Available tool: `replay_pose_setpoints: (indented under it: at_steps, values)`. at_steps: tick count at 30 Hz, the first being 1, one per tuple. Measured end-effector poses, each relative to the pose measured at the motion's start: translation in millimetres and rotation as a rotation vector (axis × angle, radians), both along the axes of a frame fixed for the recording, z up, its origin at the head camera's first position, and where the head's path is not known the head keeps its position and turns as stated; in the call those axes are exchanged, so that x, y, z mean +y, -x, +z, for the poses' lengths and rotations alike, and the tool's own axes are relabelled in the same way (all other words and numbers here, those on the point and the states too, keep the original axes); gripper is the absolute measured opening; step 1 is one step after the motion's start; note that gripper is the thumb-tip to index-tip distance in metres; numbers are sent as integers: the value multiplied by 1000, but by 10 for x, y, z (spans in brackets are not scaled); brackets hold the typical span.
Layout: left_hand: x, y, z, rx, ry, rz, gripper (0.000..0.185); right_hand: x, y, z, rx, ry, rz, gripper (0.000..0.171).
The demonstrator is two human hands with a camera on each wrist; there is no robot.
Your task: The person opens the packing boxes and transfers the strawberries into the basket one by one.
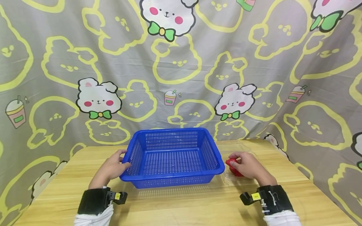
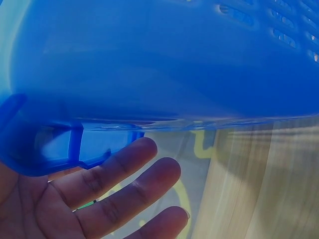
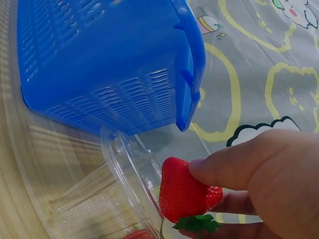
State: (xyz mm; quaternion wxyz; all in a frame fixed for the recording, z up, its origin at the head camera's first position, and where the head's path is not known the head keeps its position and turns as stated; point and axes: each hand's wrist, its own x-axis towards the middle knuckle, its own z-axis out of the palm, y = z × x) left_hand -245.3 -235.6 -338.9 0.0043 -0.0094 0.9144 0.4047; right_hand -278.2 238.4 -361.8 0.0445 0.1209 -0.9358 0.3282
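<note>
Wristbands, black, sit nearest the viewer on both forearms, resting on the wooden table (image 1: 181,207). Taking the blue basket (image 1: 172,157) at the table's middle as the landmark: the left hand (image 1: 113,166) lies against the basket's left wall, fingers straight and relaxed, gripping nothing. The right hand (image 1: 249,164) lies just right of the basket, fingers curled round a red strawberry (image 1: 232,164) that shows only as a red patch under the knuckles in the head view. The strawberry sits just beside the basket's right rim, apart from it, and well away from the left hand on the basket's far side.

The right wrist view shows more: the thumb presses the strawberry (image 3: 184,194) from above while fingers support it below, its green leaves pointing down, and it hangs over a clear plastic box (image 3: 114,189) whose open lid edge stands just beside the basket's outer wall (image 3: 109,69). A second red fruit peeks from the bottom of that box. From the head the box is barely a glimmer on the table right of the basket.

The left wrist view shows that hand's fingers (image 2: 124,169) spread flat under the basket's rim (image 2: 75,149).

Behind the basket hangs a grey curtain (image 1: 181,62) printed with bunnies.
</note>
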Motion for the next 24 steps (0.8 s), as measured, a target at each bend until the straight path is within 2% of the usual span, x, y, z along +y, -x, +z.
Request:
replay_pose_setpoints:
  at_steps: [24]
  values:
    - [6,5,-1,3,16,1,59,6,19,22,39,12,-2,28]
